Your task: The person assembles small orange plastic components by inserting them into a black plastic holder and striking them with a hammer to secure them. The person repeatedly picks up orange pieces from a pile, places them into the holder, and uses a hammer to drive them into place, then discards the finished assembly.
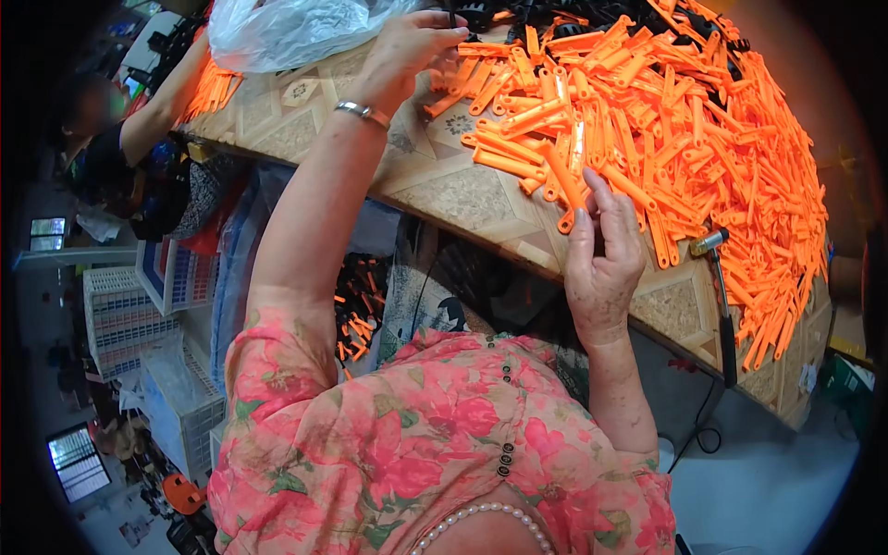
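Note:
My right hand (pixel 606 254) is near the table's front edge, thumb and fingers closed on the end of an orange plastic handle (pixel 564 182) with a hole in its tip. Beside it spreads a large heap of similar orange handles (pixel 647 120). My left hand (pixel 412 54) reaches to the far side, next to the black plastic parts (pixel 601 13). Its fingers are pinched together, with a thin black part (pixel 452 18) at the fingertips; most of that part is out of sight. A few loose orange handles (pixel 486 79) lie just right of this hand.
A small hammer (pixel 721 291) with a black grip lies at the table's right edge. A clear plastic bag (pixel 296 32) rests at the far left, near another person's arm (pixel 166 102). Plastic crates (pixel 125 319) stand left of the patterned table (pixel 444 190). Below it are more orange and black parts (pixel 361 305).

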The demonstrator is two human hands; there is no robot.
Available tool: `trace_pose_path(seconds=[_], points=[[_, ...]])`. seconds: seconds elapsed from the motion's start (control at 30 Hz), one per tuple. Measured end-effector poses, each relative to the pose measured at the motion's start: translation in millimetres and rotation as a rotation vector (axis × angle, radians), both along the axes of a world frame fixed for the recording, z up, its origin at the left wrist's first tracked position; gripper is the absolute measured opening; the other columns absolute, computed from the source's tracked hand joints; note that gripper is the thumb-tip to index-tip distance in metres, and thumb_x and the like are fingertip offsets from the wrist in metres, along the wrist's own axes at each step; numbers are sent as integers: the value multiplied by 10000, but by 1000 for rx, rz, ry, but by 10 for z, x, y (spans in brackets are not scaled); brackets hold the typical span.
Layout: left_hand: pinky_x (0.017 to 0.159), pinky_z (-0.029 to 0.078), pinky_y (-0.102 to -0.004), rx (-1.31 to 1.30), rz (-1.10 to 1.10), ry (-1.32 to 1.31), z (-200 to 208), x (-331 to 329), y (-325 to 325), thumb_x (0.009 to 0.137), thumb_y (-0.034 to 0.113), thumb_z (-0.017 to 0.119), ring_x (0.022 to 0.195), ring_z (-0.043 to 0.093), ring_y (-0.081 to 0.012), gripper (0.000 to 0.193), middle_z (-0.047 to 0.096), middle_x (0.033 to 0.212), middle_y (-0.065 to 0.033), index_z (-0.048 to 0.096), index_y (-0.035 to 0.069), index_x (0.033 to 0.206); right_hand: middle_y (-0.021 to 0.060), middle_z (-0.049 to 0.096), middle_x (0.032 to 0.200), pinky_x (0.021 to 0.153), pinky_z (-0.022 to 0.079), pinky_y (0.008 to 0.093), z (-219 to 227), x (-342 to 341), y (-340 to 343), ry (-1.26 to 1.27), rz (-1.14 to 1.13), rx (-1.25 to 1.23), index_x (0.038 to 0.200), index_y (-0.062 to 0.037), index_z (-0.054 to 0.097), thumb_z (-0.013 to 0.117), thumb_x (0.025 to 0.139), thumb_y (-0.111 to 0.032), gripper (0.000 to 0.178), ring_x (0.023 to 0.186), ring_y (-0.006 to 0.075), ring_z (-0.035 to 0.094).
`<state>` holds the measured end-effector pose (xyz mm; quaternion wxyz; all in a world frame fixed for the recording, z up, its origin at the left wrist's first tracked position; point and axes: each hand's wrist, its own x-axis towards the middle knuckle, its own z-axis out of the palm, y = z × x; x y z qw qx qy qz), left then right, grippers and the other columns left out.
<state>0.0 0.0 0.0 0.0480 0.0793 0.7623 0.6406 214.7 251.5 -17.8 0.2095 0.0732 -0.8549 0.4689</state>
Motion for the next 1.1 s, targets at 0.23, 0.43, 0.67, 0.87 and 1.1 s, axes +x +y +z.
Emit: trace_pose_path(seconds=[0.23,0.43,0.67,0.87,1.1], points=[[693,603,-211,572,-103,-338,69,1226,515,936,236,653,949,699,-216,317,653,1063,-106,617,-24,1112,120,607,1006,811,486,287,-55,9,87,22,-12,-235,1212,13,622,519,922,36,309,901,197,615],[698,616,-249,646,-121,-397,10,1855,815,957,206,619,922,704,-204,288,678,1060,-126,625,-34,1114,23,571,1038,671,418,185,135,326,281,-39,58,-198,1246,12,615,504,951,30,316,762,55,490],[749,607,-276,737,-108,-425,71,2169,1123,944,179,643,834,702,-179,249,686,990,-115,638,-33,1075,80,598,978,730,453,246,176,612,379,1,88,-63,1216,-28,650,519,900,90,362,827,140,555],[770,599,-273,705,-120,-411,18,2315,1207,921,167,675,828,692,-158,248,690,969,-103,653,-40,1056,94,597,947,735,472,271,198,718,467,-47,44,-14,1194,-39,666,531,899,71,343,837,166,587],[803,591,-276,724,-156,-457,-20,2425,1285,924,145,665,860,687,-154,257,691,999,-94,652,-46,1096,95,617,922,760,475,274,114,674,399,-21,29,-97,1196,-31,657,544,938,11,285,846,169,596]])
